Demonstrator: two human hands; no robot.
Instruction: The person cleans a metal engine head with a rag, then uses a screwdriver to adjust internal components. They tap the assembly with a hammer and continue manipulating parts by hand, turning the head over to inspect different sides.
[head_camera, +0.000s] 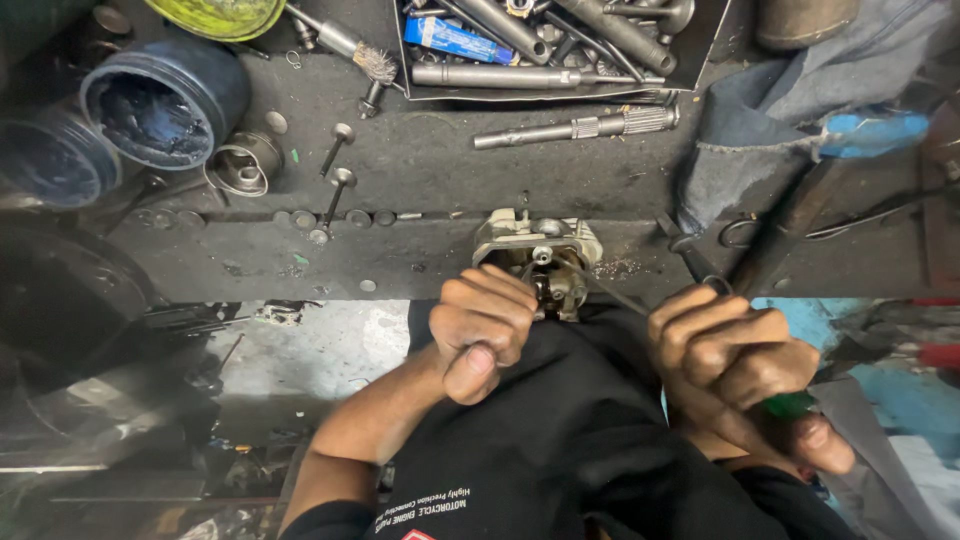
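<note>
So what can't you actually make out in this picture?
- Head view: the lower side of the metal part is hidden by the left hand.
- Most of the green-handled tool is hidden inside the right hand.
- The tray of tools is cut off by the top edge.
- The right-hand clutter is blurred.

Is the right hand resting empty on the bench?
No, the right hand is closed around a green-handled tool whose shaft reaches to the metal part.
</note>
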